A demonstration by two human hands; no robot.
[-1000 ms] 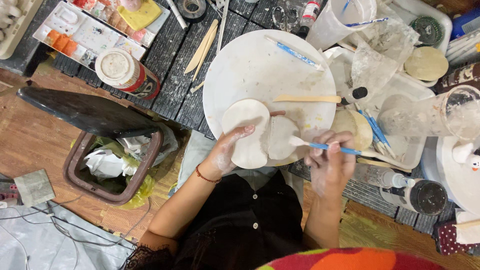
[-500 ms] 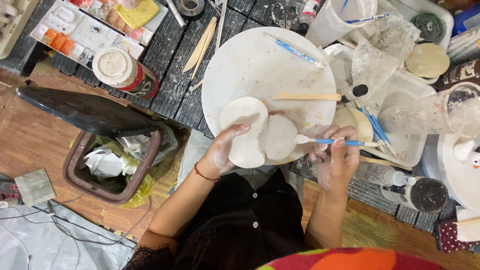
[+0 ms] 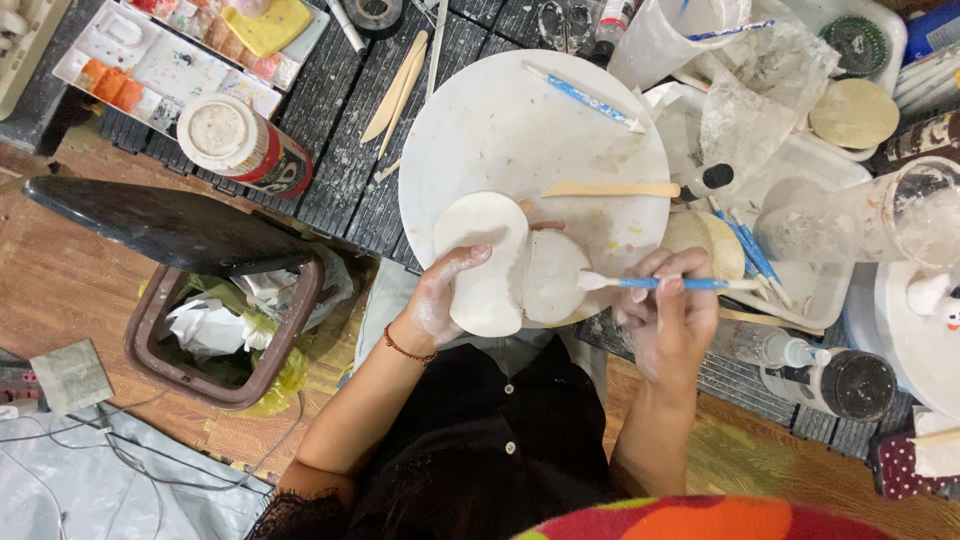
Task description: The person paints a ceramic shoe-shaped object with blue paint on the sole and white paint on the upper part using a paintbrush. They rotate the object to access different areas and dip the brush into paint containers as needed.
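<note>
Gripping the pale clay piece (image 3: pixel 510 270) at its near edge, the left hand (image 3: pixel 440 300) held it over the round white board (image 3: pixel 535 130), while the right hand (image 3: pixel 670 315) pinched a blue-handled tool (image 3: pixel 650 284) against it. Pressing too hard could have dented the clay. Crowded jars (image 3: pixel 240 145) and tubs (image 3: pixel 800 190) hemmed both sides; only the board beyond offered room.

Even, bright overhead light is falling across the scene; the white round board (image 3: pixel 530 130) is glaring slightly, soft shadows are gathering under the black stool (image 3: pixel 170 225), and edges are bending mildly.
</note>
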